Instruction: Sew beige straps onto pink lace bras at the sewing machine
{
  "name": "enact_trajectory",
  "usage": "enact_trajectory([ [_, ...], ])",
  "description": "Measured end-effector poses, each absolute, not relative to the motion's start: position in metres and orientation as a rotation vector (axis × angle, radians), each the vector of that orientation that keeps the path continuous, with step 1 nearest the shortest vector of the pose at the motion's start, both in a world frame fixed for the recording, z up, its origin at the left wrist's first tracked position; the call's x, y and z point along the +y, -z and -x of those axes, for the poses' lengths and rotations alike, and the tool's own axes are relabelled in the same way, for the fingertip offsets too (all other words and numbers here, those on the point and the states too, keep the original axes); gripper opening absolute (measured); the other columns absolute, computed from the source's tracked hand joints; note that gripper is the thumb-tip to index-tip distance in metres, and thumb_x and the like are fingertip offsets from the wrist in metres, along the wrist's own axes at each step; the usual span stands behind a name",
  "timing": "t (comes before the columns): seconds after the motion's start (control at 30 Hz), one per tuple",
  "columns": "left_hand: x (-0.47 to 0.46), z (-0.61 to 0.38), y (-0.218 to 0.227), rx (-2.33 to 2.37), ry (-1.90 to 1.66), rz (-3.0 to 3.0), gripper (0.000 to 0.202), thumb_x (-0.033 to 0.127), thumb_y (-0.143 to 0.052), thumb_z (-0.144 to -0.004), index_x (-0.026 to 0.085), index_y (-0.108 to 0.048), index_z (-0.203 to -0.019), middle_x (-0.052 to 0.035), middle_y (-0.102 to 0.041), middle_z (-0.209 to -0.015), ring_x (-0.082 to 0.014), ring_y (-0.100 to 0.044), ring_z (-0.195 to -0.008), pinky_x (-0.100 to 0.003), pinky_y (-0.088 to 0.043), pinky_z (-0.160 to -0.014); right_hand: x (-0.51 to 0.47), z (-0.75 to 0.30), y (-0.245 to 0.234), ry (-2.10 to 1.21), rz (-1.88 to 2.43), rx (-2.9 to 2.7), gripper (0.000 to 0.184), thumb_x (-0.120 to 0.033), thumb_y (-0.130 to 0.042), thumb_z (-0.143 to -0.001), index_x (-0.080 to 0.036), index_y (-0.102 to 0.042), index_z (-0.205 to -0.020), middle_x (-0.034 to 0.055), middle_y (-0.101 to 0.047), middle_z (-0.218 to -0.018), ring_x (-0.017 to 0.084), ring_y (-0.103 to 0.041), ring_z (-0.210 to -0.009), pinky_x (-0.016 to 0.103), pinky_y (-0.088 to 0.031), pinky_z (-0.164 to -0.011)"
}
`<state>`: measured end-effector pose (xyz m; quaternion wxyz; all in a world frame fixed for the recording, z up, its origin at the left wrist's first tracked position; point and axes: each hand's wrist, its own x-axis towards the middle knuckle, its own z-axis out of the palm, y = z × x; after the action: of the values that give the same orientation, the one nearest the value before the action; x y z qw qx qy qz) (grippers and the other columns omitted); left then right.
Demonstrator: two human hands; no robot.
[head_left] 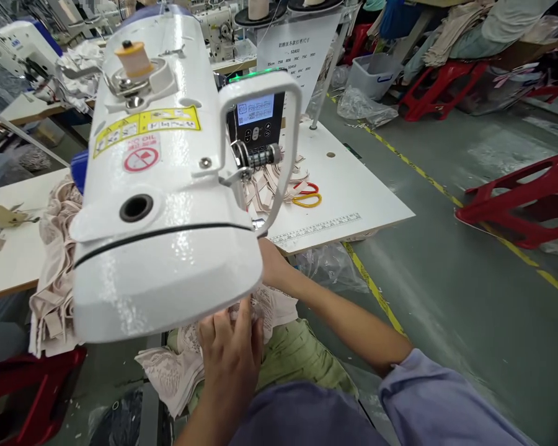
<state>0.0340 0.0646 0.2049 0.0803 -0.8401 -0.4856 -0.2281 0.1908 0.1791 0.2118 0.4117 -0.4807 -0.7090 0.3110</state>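
A white sewing machine head (pixel 167 248) fills the middle and hides the needle area. Below its front edge, my left hand (pixel 230 353) has bent fingers gripping a pale pink lace bra (pixel 263 303), thumb on the right side. My right hand (pixel 273 263) reaches in behind the machine head from the right; its fingers are hidden, so what they touch does not show. More pale lace fabric (pixel 170 375) hangs over my lap, left of my left hand.
A lit control panel (pixel 255 111) stands behind the machine. Scissors with red and yellow handles (pixel 307 200) lie on the white table (pixel 367 192), near fabric strips and a printed ruler. Piled lace garments (pixel 56 272) hang off the left table. A red stool (pixel 525 198) stands right.
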Motion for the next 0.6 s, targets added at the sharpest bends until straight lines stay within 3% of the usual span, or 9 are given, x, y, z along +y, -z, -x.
enact_trajectory([
  [0.33,0.065,-0.031,-0.203,-1.406,0.73,2.521,0.056,0.023,-0.067,-0.086,0.017,-0.052,-0.14,-0.0197,-0.055,-0.128,-0.0321,-0.052,-0.117,-0.046,-0.039,-0.102,0.181,-0.19,-0.204,-0.78,1.244,-1.79,0.005,-0.014,-0.056,-0.077,-0.019,-0.057,-0.078,0.005,-0.058,-0.097,0.018,-0.053,-0.079,0.027,-0.041,-0.063],
  [0.6,0.064,-0.037,-0.201,-1.44,0.692,2.455,0.057,0.025,-0.068,-0.085,0.017,-0.053,-0.139,-0.0201,-0.053,-0.131,-0.0329,-0.052,-0.117,-0.047,-0.039,-0.101,0.182,-0.189,-0.196,-0.762,1.209,-1.749,0.015,-0.012,-0.055,-0.075,-0.019,-0.06,-0.088,0.0023,-0.059,-0.097,0.016,-0.056,-0.084,0.025,-0.043,-0.073],
])
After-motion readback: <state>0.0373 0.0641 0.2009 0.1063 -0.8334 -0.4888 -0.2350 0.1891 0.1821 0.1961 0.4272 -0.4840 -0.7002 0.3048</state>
